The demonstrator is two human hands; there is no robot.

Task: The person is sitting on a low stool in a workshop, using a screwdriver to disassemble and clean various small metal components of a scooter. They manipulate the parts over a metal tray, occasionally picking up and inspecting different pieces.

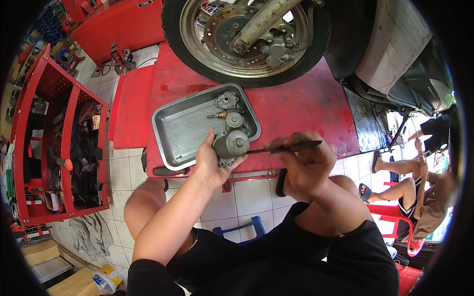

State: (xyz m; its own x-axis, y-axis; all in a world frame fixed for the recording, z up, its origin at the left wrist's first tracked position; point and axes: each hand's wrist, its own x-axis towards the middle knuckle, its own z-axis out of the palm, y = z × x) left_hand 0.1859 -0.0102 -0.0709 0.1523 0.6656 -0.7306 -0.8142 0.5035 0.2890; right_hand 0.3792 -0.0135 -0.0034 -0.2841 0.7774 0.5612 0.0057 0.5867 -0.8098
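Note:
My left hand (213, 160) is wrapped round a grey cylindrical metal part (230, 147) with a round boss on its end and a flange below. Between the fingers of my right hand (305, 160) is a slim dark tool (295, 147); its thin shaft reaches left to the cylindrical part and seems to touch its side. I cannot make out the tool's kind. Just beyond both hands, a shallow metal tray (170, 116) rests on the red bench. In it lie a round cast-metal part (226, 100), a small brass-coloured fitting (217, 115) and a grey round part (234, 120).
Past the tray, a motorcycle front wheel (217, 69) stands on the red bench (316, 118). A red tool cart (74, 123) is at the left. A blue stool (242, 228) shows below my arms. Another person (434, 197) sits at the far right.

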